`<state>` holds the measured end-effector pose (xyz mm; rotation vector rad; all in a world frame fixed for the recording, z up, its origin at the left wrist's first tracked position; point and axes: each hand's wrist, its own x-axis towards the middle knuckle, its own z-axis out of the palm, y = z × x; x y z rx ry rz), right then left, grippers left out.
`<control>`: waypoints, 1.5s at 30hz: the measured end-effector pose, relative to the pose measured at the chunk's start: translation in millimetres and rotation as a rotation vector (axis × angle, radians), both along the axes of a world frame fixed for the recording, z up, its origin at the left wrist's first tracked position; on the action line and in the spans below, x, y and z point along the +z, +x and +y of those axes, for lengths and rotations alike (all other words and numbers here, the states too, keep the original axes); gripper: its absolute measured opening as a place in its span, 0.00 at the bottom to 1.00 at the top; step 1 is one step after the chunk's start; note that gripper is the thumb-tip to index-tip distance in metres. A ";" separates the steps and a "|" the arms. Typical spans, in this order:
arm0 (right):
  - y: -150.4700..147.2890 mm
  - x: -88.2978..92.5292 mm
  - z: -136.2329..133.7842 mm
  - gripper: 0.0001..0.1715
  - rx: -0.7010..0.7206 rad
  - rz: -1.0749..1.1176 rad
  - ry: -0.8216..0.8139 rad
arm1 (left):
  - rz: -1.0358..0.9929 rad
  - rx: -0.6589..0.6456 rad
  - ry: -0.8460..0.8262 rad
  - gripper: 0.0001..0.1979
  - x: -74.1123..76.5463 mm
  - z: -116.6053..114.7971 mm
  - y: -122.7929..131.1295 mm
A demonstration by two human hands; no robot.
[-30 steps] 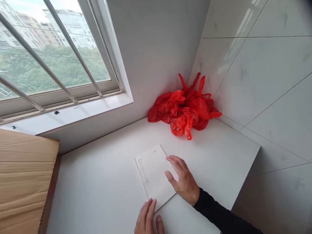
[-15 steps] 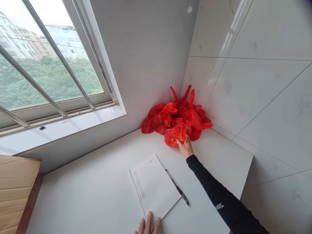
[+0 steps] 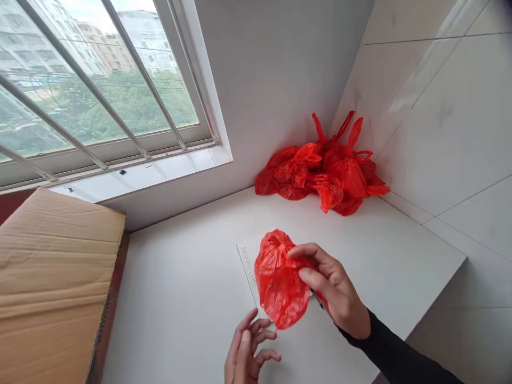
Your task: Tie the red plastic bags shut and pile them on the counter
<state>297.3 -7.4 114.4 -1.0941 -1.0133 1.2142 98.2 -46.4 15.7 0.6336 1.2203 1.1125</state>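
We hold a crumpled red bag [image 3: 278, 288] in our right grip [image 3: 340, 293], clamped between thumb and fingers above the tabletop [image 3: 180, 298], as our left grip [image 3: 250, 349] hovers to its left, fingers apart. A written-on sheet [image 3: 247, 264] shows partly behind the bag; farther beyond the right grip sit heaped red bags [image 3: 352, 178].

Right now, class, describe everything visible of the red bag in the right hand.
The red bag is thin, shiny, crinkled and plastic-looking, bunched into a rounded shape. The right hand pinches one side between thumb and fingers; the bag hides much of the written page. The left hand is close below; contact is unclear.
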 end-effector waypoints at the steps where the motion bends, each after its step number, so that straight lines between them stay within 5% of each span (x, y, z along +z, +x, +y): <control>1: -7.9 -2.6 -14.4 0.13 0.119 -0.054 -0.030 | -0.185 -0.009 -0.107 0.20 10.6 1.8 -0.5; 3: -16.8 -13.0 -33.1 0.21 0.335 -0.131 -0.082 | -0.414 0.005 -0.213 0.24 23.1 5.8 -6.6; 5: -20.0 -27.8 -36.5 0.26 0.398 -0.141 -0.150 | -0.490 0.053 -0.248 0.20 26.0 6.5 -17.7; 8: -25.6 -49.4 -23.4 0.24 0.299 -0.133 -0.273 | -0.399 0.129 -0.244 0.15 24.0 0.2 -32.0; 12: -41.4 -63.8 -5.5 0.27 0.405 -0.051 -0.281 | -0.163 0.065 -0.157 0.28 27.5 -7.2 -33.3; 20: -52.0 -66.8 -2.2 0.21 0.370 -0.040 -0.199 | -0.199 0.001 -0.133 0.28 43.9 -2.1 -29.5; 24: -50.0 -65.0 -7.2 0.17 0.340 -0.202 -0.185 | -0.214 -0.094 -0.069 0.29 47.4 -0.5 -34.4; 29: -52.6 -58.7 -12.3 0.07 0.373 -0.324 -0.123 | -0.046 -0.189 -0.023 0.31 46.8 2.6 -40.4; 38: -64.3 -61.9 -18.6 0.18 0.349 -0.115 -0.227 | -0.086 -0.199 -0.064 0.22 36.5 2.3 -52.4; 45: -63.2 -59.3 -19.2 0.24 0.484 0.026 -0.213 | -0.114 -0.068 -0.114 0.25 38.2 3.1 -55.5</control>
